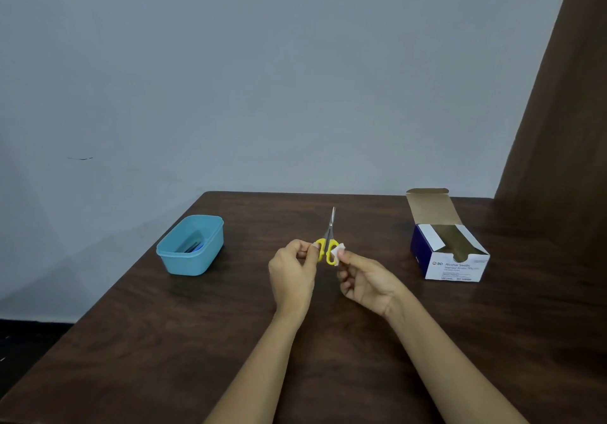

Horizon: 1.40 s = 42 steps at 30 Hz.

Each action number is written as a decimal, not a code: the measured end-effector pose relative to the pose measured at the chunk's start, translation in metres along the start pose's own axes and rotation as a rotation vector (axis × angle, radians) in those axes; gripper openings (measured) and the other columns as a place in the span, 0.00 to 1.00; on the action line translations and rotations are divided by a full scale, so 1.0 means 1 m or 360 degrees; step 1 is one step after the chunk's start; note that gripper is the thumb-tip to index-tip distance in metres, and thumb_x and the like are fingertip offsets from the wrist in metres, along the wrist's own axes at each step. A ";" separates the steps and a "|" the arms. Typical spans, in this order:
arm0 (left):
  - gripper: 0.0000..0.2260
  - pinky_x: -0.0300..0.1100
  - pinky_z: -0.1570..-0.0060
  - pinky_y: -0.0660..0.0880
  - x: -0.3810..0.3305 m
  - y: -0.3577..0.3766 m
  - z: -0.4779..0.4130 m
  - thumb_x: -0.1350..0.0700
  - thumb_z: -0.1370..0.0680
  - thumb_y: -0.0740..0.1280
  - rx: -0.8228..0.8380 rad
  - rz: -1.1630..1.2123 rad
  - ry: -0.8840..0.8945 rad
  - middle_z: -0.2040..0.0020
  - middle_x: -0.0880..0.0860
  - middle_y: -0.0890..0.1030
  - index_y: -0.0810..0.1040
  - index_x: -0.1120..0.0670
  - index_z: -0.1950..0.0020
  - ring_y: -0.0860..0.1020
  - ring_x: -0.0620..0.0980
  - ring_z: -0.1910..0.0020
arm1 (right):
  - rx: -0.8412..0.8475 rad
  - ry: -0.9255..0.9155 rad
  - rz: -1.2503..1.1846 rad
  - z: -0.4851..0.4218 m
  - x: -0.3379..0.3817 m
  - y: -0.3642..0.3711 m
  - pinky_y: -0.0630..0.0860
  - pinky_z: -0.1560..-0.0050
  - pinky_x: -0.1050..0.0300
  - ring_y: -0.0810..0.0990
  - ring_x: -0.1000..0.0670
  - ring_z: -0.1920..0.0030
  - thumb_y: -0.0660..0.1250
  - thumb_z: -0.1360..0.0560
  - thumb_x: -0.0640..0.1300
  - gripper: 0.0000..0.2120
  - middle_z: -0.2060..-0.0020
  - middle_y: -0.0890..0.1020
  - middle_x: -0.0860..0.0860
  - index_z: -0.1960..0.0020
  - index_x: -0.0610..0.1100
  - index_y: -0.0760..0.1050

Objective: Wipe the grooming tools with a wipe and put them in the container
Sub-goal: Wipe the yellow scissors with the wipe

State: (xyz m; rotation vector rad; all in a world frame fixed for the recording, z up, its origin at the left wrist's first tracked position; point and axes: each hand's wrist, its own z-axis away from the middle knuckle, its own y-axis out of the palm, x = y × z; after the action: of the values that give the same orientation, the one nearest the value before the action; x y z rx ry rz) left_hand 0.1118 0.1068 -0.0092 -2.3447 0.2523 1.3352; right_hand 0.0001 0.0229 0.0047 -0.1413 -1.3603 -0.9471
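Stretching back to a plain grey-blue wall (262, 78), the dark wooden surface (164, 341) carries a blue container (193, 264) at left and an open swab box (456, 266) at right, near a brown curtain (558, 128). Above its middle, the left hand (290, 275) pinches yellow-handled scissors (330, 229), blades pointing away, while the right hand (368, 279) pinches a white wipe (337, 250) against one handle.

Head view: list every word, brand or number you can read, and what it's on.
"BD": front face of the white-and-blue box.
"Alcohol Swabs": same face, right of the logo.
Smaller lines beneath: too blurred to read.
No text visible on the blue container, yellow scissors or wipe.
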 end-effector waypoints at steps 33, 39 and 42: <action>0.08 0.50 0.54 0.77 -0.004 -0.032 -0.021 0.49 0.25 0.68 -0.0235 -0.0131 -0.0228 0.65 0.45 0.80 0.80 0.51 0.61 0.78 0.45 0.62 | -0.0459 -0.0336 0.0611 -0.013 -0.020 0.020 0.66 0.69 0.62 0.66 0.55 0.72 0.75 0.30 0.47 0.06 0.72 0.72 0.51 0.61 0.45 0.84; 0.09 0.48 0.54 0.74 0.003 -0.097 -0.065 0.47 0.24 0.67 -0.0419 -0.0519 -0.0187 0.62 0.48 0.81 0.83 0.50 0.57 0.77 0.52 0.59 | -0.0386 -0.0438 0.0660 -0.026 -0.025 0.043 0.64 0.69 0.67 0.68 0.60 0.76 0.75 0.29 0.44 0.06 0.79 0.74 0.58 0.63 0.44 0.82; 0.11 0.48 0.55 0.73 0.019 -0.134 -0.094 0.46 0.25 0.66 -0.0533 -0.0768 -0.0242 0.59 0.54 0.84 0.84 0.50 0.55 0.78 0.58 0.55 | -0.0349 -0.0509 0.0709 -0.035 -0.029 0.056 0.66 0.63 0.66 0.72 0.62 0.74 0.75 0.30 0.44 0.06 0.79 0.75 0.60 0.64 0.44 0.81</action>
State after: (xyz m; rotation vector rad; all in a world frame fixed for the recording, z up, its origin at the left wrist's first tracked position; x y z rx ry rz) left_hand 0.2432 0.1851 0.0533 -2.3304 -0.5901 1.3709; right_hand 0.0656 0.0525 -0.0059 -0.7587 -1.4289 -0.7087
